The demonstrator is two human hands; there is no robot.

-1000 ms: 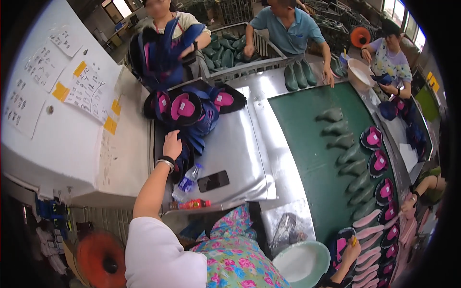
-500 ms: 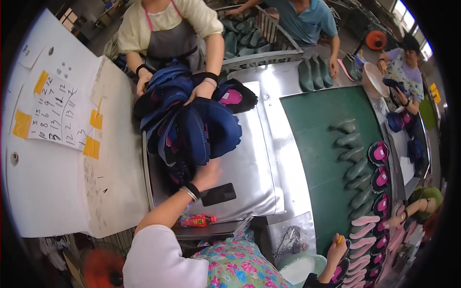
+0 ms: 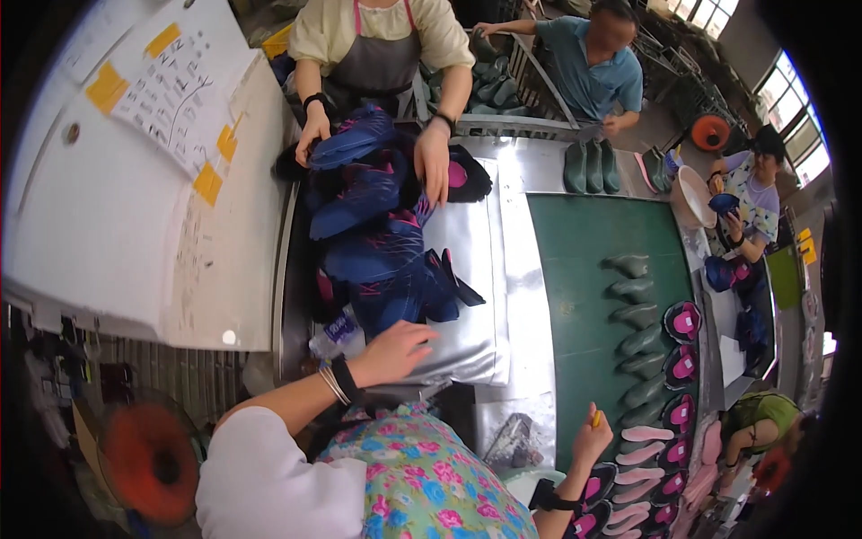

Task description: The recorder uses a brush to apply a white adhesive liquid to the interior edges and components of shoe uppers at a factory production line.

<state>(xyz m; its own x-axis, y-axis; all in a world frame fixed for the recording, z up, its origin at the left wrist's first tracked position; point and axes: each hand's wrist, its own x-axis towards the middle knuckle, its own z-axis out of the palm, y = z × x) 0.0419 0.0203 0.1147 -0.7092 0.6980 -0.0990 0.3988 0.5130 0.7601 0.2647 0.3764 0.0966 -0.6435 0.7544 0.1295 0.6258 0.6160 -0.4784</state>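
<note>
My left hand (image 3: 392, 353) is stretched over the metal tabletop with its fingers extended and nothing in them. Just beyond its fingers lies a heap of blue shoe uppers (image 3: 377, 256) with pink trim. A clear plastic bottle (image 3: 334, 334) with a purple label lies beside my wrist, partly hidden by the heap. Off to the right, my right hand (image 3: 593, 439) is closed around a yellow handle (image 3: 596, 419), of which only the tip shows. Below it are dark shoe uppers with pink insides (image 3: 593, 486).
A co-worker in a grey apron (image 3: 378, 59) has both hands at the heap's far end. Green shoe lasts (image 3: 641, 340), pink insoles (image 3: 639, 455) and uppers line the green belt (image 3: 575, 269). A white board (image 3: 117, 207) stands left; an orange fan (image 3: 153, 463) is lower left.
The blue uppers have come down onto the table and spread toward me. My left hand has drawn back slightly toward me. The phone and red bottle no longer show.
</note>
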